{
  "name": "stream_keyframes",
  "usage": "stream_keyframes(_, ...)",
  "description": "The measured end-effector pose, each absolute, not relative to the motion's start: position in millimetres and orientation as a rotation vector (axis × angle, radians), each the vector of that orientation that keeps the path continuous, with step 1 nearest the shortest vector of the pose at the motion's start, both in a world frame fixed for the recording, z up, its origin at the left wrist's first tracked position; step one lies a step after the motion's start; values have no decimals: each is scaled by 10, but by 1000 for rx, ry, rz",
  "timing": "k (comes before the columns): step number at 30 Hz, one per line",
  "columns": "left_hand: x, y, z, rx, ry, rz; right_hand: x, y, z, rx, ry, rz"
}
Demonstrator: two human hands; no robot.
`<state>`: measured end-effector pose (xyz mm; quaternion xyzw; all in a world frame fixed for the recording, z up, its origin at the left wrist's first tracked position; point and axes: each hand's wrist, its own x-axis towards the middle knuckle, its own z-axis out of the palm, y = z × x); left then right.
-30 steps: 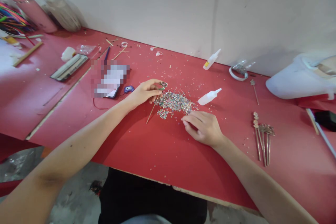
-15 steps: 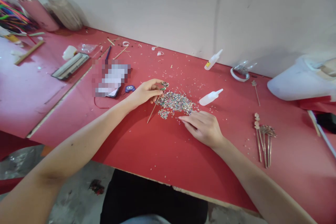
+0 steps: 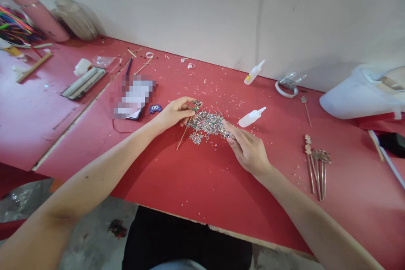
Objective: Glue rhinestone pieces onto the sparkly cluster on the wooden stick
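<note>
My left hand (image 3: 177, 112) pinches a metal hair stick (image 3: 183, 135) near its decorated top. The top shows a dark, glittering ornament, and the thin shaft slants down toward the table's front. Just right of it spreads a heap of small multicoloured rhinestones (image 3: 207, 123), with a little cluster at its lower left. My right hand (image 3: 248, 147) rests at the heap's right end, its index finger stretched over the stones and its thumb apart below. Nothing shows between those fingers; the other fingertips are partly hidden. Beyond this hand lies a white glue bottle (image 3: 249, 118).
Another glue bottle (image 3: 254, 72) lies near the wall beside a tape roll (image 3: 286, 88). Several finished hair sticks (image 3: 321, 173) lie at right, below a white bucket (image 3: 344, 93). A phone (image 3: 136, 97) and a purple trinket (image 3: 155, 109) lie left on the red table (image 3: 177, 185).
My right hand has moved slightly right and forward, its index finger lifting from the heap's lower edge onto its right end. The left hand keeps its hold on the hair stick.
</note>
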<state>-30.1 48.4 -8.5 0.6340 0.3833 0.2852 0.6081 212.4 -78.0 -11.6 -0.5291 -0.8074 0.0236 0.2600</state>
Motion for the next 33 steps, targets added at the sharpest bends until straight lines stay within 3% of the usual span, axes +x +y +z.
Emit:
stream_keyframes(5,-288,475,-82,1471,873,658,2106,-771,-195,-1521,-2004,147)
stream_keyframes(33,-253,438,-66,1528,866,621,1873,-379,-216,-1313,-2134,182)
